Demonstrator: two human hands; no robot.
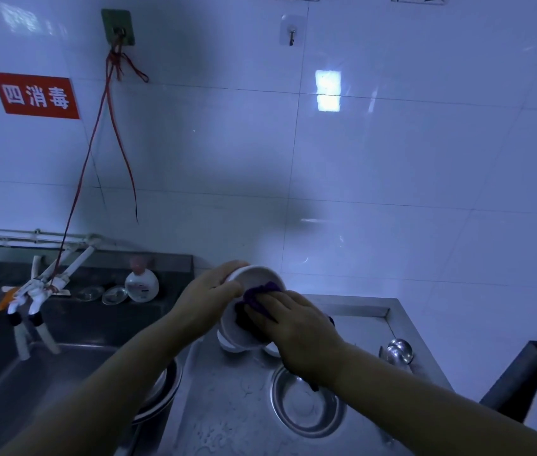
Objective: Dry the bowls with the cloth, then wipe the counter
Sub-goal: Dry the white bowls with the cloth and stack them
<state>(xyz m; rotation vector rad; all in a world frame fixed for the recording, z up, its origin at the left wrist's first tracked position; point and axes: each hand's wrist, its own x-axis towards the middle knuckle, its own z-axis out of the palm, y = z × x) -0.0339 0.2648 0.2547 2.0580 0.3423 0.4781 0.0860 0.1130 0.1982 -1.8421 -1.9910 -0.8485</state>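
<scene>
White tiled wall (392, 159) – red sign (35, 95) "四消毒" – left hand (206, 299) grips white bowl (254, 278), right-hand fingers (265, 312) press purple cloth (257, 296) inside.

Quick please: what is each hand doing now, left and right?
Left hand: grips the white bowl by its rim, tilted.
Right hand: fingers fairly straight, pressing the purple cloth into the bowl.
</scene>
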